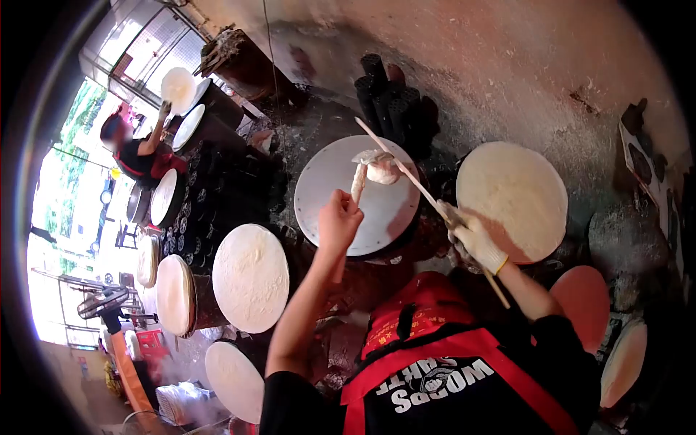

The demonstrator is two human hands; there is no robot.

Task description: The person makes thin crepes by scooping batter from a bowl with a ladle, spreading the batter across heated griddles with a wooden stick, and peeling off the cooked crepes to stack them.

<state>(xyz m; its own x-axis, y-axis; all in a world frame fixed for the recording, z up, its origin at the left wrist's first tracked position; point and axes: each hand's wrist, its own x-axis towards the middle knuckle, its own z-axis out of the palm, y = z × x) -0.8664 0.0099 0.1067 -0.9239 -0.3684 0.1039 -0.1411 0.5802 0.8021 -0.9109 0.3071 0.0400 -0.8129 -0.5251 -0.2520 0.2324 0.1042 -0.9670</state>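
A round grey metal plate (pixel 326 192) lies ahead of me. Above it, a lump of whitish dough (pixel 382 170) hangs against a long wooden stick (pixel 417 181). My right hand (pixel 478 239), in a pale glove with a yellow cuff, is wrapped round the lower part of that stick. My bare left hand (pixel 340 220) is closed round a short stick (pixel 359 181) whose upper end is coated with dough and touches the lump. A round plate covered with a thin pale sheet (pixel 511 199) is to the right of the metal plate.
At left are more round plates with pale sheets (pixel 251 279), and a fan (pixel 107 304). A co-worker (pixel 141 152) at upper left holds up a round pale sheet (pixel 179 90). Black cylinders (pixel 384 98) stand by the wall. A reddish disc (pixel 582 307) is at lower right.
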